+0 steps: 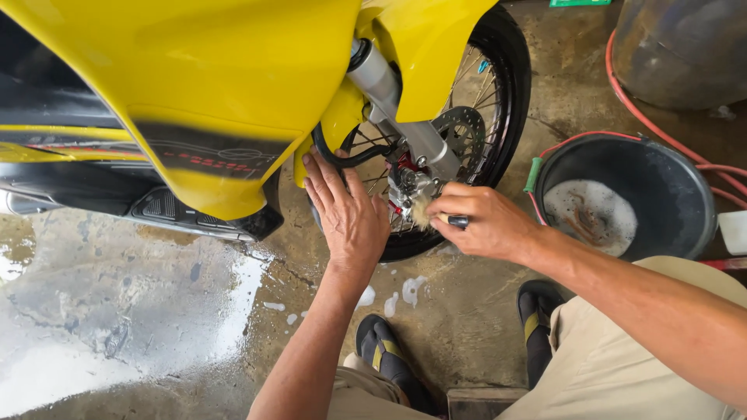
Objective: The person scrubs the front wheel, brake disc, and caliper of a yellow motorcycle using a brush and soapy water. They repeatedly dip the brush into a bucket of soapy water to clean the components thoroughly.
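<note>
A yellow motorbike [218, 85] stands on the wet concrete, its spoked front wheel [486, 101] toward me. My left hand [346, 214] lies flat against the tyre and spokes, fingers spread, just below a black cable. My right hand [486, 222] grips a small brush [436, 215] with pale bristles and a dark handle. The bristles press on the brake caliper [411, 187] beside the silver fork leg [397, 105] and brake disc [464, 132].
A black bucket [692, 194] with foamy water stands at the right. A red hose [646, 117] curves past it and a dark drum [685, 47]. Suds dot the wet floor [117, 311]. My sandalled feet [385, 354] are below the wheel.
</note>
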